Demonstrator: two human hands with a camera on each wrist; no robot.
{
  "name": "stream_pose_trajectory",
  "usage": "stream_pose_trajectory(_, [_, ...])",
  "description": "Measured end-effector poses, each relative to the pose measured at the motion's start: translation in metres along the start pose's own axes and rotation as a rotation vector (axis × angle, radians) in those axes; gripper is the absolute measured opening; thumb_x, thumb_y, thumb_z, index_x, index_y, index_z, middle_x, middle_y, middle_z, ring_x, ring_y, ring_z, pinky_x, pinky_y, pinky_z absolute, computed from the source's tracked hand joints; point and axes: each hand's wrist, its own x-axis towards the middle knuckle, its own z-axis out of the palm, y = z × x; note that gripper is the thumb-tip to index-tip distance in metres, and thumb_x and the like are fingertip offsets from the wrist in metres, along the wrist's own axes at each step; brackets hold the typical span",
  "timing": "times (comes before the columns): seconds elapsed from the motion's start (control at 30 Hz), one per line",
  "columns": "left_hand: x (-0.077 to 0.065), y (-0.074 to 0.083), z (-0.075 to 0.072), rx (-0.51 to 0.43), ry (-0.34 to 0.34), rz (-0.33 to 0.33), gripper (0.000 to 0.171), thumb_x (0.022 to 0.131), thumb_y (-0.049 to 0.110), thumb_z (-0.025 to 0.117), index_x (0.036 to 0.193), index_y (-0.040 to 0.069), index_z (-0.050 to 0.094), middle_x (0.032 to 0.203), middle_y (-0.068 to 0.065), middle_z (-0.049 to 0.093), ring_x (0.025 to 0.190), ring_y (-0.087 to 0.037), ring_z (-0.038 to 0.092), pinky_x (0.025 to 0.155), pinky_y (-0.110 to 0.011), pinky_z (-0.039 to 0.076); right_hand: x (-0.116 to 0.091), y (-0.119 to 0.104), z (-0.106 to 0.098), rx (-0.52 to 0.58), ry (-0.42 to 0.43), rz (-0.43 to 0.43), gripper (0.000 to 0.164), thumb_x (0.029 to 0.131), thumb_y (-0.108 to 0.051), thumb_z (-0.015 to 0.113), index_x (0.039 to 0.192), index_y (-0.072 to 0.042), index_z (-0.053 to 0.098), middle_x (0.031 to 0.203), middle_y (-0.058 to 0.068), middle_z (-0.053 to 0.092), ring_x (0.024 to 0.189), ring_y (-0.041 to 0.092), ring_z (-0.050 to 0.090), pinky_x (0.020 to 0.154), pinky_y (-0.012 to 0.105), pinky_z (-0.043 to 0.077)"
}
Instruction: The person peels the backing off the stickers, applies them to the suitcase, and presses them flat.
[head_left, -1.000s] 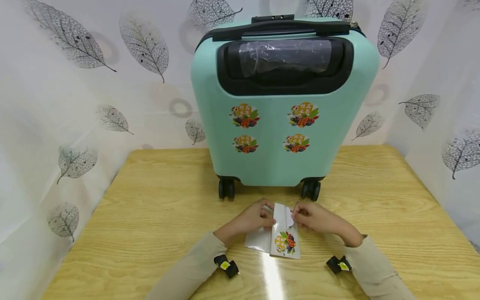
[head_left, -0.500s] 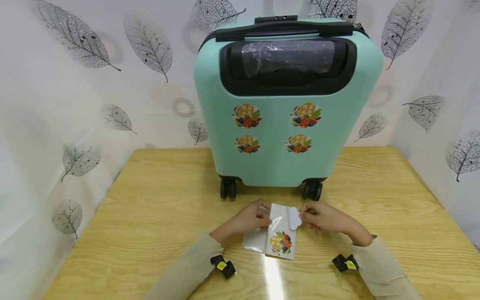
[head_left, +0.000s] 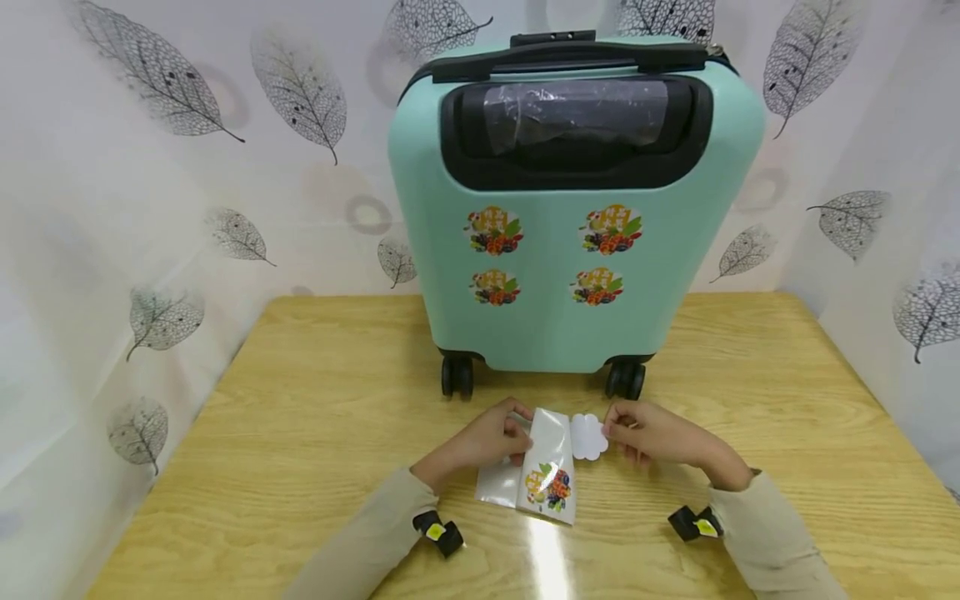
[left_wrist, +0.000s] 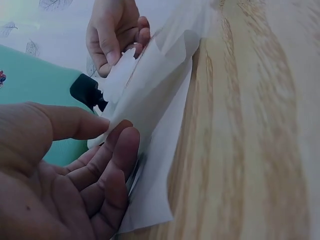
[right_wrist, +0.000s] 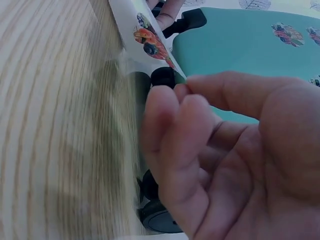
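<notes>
My left hand [head_left: 489, 437] pinches a glossy white sticker sheet [head_left: 546, 442] by its left part, just above the wooden table. The sheet is folded, and one round fruit sticker [head_left: 548, 487] shows on its lower half. At the sheet's right edge, my right hand [head_left: 651, 432] pinches a scalloped sticker [head_left: 589, 437] between thumb and forefinger. This sticker has its plain white back up, and its left edge meets the sheet. In the left wrist view, the sheet [left_wrist: 157, 95] bends upward beside the left fingertips, and the right hand [left_wrist: 114, 35] grips the sticker's far edge.
A mint green suitcase [head_left: 555, 333] stands upright on the wooden table [head_left: 337, 375], behind the hands. Several fruit stickers [head_left: 495, 231] are on its front. Its black wheels [head_left: 625, 380] are close beyond the right hand. Leaf-patterned cloth [head_left: 300, 192] hangs behind and at both sides.
The right hand has drawn the scalloped sticker rightward, turning its white back up and out past the sheet's edge. The left hand and the sheet have shifted slightly left.
</notes>
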Motion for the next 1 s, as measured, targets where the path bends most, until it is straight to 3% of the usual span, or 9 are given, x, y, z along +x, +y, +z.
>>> stream_pose_trajectory(0.43, [-0.002,-0.004,-0.005,0.013,0.014,-0.007,0.032,0.091,0.004,0.061,0.121,0.002,0.049,0.071,-0.003,0.061,0.059,-0.012,0.054,0.055,-0.024,0.038,-0.004,0.003,-0.009,0.008,-0.007,-0.015,0.02,0.102,-0.016,0.047,0.097,0.001,0.056,0.068,0.006,0.052,0.05,0.006,0.043,0.042,0.021,0.038])
stream_pose_trajectory(0.7, [-0.003,-0.003,-0.007,0.031,0.022,0.017,0.032,0.091,0.004,0.061,0.121,0.001,0.049,0.07,-0.002,0.06,0.059,-0.011,0.054,0.055,-0.023,0.039,-0.007,0.002,-0.015,-0.029,0.01,-0.012,0.018,0.102,-0.014,0.046,0.099,0.001,0.056,0.081,0.01,0.056,0.057,0.009,0.05,0.05,0.027,0.045])
stream_pose_trajectory(1.0, [-0.002,-0.003,-0.008,0.021,-0.009,0.017,0.03,0.093,0.008,0.061,0.12,0.002,0.049,0.068,-0.001,0.061,0.059,-0.011,0.055,0.055,-0.023,0.04,-0.011,0.001,-0.017,-0.012,0.011,-0.021,0.018,0.102,-0.014,0.046,0.1,0.001,0.055,0.081,0.011,0.056,0.058,0.012,0.05,0.05,0.03,0.046])
